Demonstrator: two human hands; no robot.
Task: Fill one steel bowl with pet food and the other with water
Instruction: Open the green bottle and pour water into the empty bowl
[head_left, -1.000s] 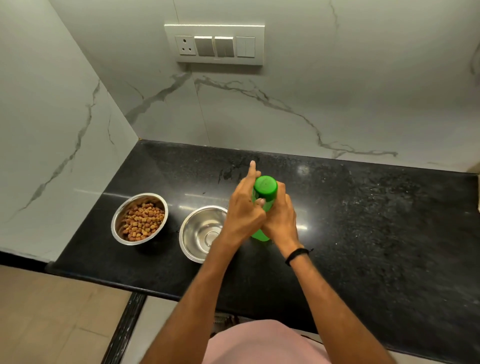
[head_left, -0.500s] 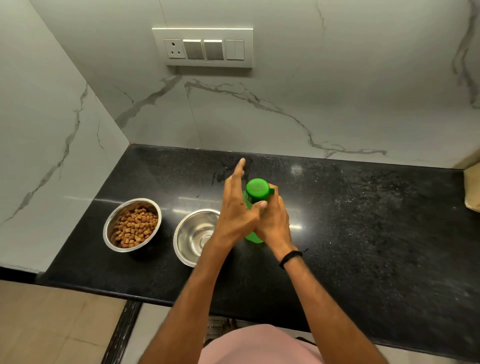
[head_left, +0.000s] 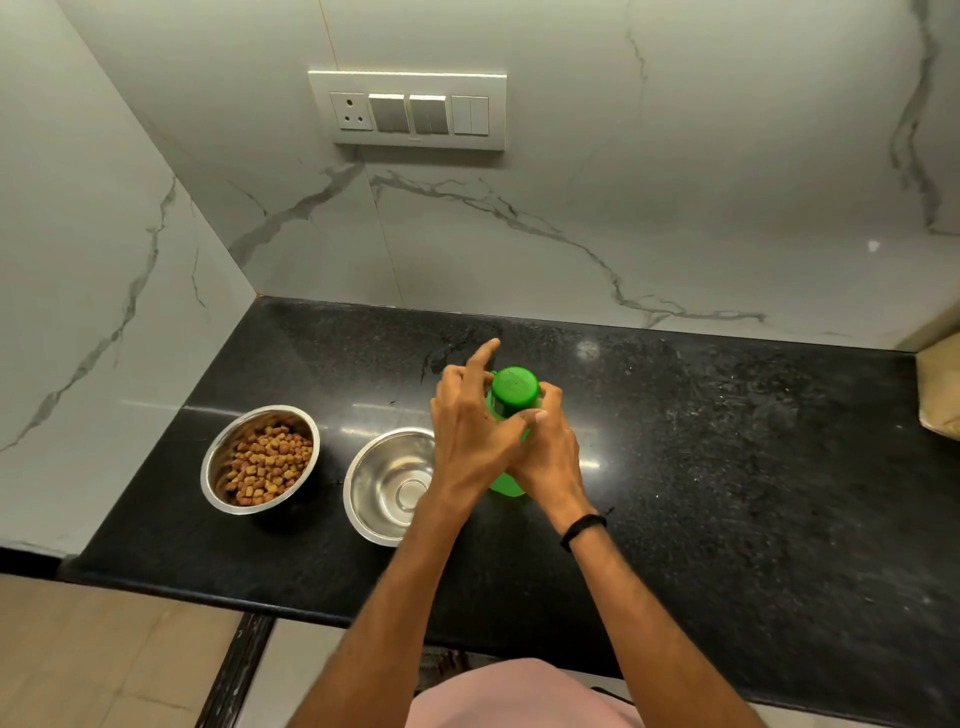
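Note:
A green bottle (head_left: 506, 486) with a green cap (head_left: 515, 388) stands upright on the black counter (head_left: 727, 467). My left hand (head_left: 470, 431) is closed around the cap and neck from the left, index finger sticking out. My right hand (head_left: 550, 454) grips the bottle body from the right. To the left, a steel bowl (head_left: 387, 483) holds nothing, partly hidden by my left wrist. Farther left, a second steel bowl (head_left: 260, 460) holds brown pet food pieces.
Marble walls meet at the counter's back left corner, with a switch panel (head_left: 410, 111) on the back wall. A tan bag (head_left: 937, 389) pokes in at the right edge. The counter's front edge runs below the bowls, with tiled floor (head_left: 104, 654) beyond.
The camera view shifted slightly, bringing the tan bag into sight. My left hand has turned around the cap, fingers wrapping further. The bottle stays in place.

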